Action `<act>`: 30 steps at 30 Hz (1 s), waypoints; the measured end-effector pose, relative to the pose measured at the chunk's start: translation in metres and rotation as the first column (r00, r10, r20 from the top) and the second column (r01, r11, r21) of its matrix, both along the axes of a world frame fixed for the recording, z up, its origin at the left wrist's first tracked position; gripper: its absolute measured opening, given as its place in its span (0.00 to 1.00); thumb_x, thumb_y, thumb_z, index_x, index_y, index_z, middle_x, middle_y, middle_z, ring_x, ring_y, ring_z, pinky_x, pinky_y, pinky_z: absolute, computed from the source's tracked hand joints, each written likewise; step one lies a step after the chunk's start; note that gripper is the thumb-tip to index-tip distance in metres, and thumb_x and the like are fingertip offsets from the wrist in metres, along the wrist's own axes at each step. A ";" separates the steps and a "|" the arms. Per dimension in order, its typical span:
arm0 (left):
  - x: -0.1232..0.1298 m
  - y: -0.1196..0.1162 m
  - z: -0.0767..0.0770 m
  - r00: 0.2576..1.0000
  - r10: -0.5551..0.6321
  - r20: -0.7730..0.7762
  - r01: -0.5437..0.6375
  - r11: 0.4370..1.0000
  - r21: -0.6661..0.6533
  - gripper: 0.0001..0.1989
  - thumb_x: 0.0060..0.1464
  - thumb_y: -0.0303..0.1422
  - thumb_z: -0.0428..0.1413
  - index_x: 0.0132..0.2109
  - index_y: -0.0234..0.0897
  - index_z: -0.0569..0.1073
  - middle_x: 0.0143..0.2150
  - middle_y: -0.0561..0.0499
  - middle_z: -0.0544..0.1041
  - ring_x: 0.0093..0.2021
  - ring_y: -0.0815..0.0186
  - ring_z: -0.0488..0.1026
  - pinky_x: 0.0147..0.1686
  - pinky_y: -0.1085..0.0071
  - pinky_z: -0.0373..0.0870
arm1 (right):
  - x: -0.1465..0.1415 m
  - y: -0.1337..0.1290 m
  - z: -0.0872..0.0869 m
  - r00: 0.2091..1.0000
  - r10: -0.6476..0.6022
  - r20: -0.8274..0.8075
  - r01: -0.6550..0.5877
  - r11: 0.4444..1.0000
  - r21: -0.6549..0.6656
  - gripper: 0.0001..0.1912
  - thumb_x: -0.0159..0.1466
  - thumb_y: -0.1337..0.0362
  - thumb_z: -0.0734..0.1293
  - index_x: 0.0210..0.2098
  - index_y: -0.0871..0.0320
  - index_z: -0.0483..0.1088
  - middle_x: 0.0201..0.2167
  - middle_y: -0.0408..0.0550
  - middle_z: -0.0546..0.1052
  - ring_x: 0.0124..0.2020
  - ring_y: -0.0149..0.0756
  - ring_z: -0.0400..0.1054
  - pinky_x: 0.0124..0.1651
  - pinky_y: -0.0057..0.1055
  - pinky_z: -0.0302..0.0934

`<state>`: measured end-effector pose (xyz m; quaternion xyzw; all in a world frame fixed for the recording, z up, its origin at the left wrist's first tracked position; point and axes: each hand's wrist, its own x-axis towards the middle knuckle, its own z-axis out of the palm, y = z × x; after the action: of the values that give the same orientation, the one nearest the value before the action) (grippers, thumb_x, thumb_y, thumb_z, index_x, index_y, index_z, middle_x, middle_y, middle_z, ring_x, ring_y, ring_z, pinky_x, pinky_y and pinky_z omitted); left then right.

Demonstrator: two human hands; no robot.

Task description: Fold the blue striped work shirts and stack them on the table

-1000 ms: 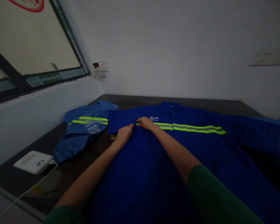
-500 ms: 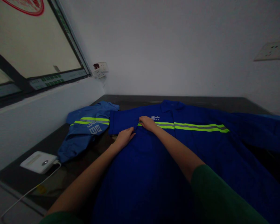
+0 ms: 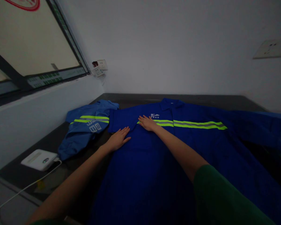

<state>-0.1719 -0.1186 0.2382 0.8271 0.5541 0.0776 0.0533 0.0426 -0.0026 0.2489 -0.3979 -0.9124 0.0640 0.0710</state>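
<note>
A dark blue work jacket [image 3: 154, 162] lies spread out on the dark table, its collar at the far side. A yellow-green and grey reflective band crosses its chest, with a white logo above the band. My left hand [image 3: 117, 139] rests flat at the jacket's left edge, below the sleeve, fingers stretched out. On the chest, at the left end of the band, lies my right hand [image 3: 147, 122], palm down with its fingers spread. Neither hand grips the cloth.
A lighter blue garment [image 3: 84, 128] with a reflective band and grey lettering lies crumpled at the left. Nearer stands a white box-shaped device [image 3: 39, 160] with a white cable [image 3: 25, 188] running over the table edge. Walls and a window [image 3: 37, 40] border the table [image 3: 201, 98].
Both hands have gone from bent, gathered fingers to flat, spread ones on the jacket. My left hand has shifted slightly left, and the view has tilted a little.
</note>
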 end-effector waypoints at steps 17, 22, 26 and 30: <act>-0.002 -0.042 -0.017 0.988 0.141 -0.061 -0.140 0.990 0.027 0.31 0.64 0.45 0.37 0.69 0.35 0.49 0.71 0.45 0.47 0.70 0.58 0.43 0.66 0.52 0.43 | -0.013 -0.036 -0.013 1.000 -0.005 -0.027 0.007 0.997 0.079 0.27 0.70 0.57 0.52 0.66 0.58 0.52 0.68 0.49 0.52 0.68 0.45 0.43 0.66 0.52 0.39; -0.021 -0.057 -0.012 0.974 0.221 0.049 -0.219 0.975 -0.039 0.28 0.63 0.43 0.38 0.67 0.38 0.56 0.68 0.44 0.55 0.69 0.57 0.49 0.65 0.46 0.40 | -0.009 -0.057 -0.007 0.990 -0.119 -0.071 0.129 0.978 0.163 0.26 0.69 0.61 0.55 0.64 0.64 0.55 0.67 0.57 0.54 0.68 0.47 0.43 0.65 0.54 0.41; -0.047 -0.069 0.000 0.925 0.279 0.258 -0.290 0.957 0.005 0.26 0.60 0.42 0.40 0.58 0.34 0.68 0.60 0.41 0.69 0.61 0.56 0.63 0.62 0.53 0.54 | -0.003 -0.096 0.006 0.996 0.036 -0.076 -0.019 0.976 0.215 0.22 0.67 0.65 0.58 0.60 0.62 0.62 0.65 0.56 0.57 0.67 0.46 0.47 0.65 0.52 0.44; -0.065 -0.084 0.017 0.880 0.287 0.379 -0.333 0.941 0.062 0.24 0.56 0.43 0.42 0.49 0.34 0.74 0.51 0.43 0.76 0.52 0.57 0.71 0.56 0.61 0.64 | 0.017 -0.138 0.024 0.985 0.152 -0.077 -0.138 0.977 0.163 0.17 0.67 0.65 0.60 0.53 0.61 0.71 0.62 0.55 0.64 0.65 0.45 0.53 0.64 0.47 0.50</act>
<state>-0.2367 -0.2024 0.2551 0.7003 0.6540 0.2716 0.0901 0.0600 -0.1407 0.2734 -0.3203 -0.9371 0.0146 0.1378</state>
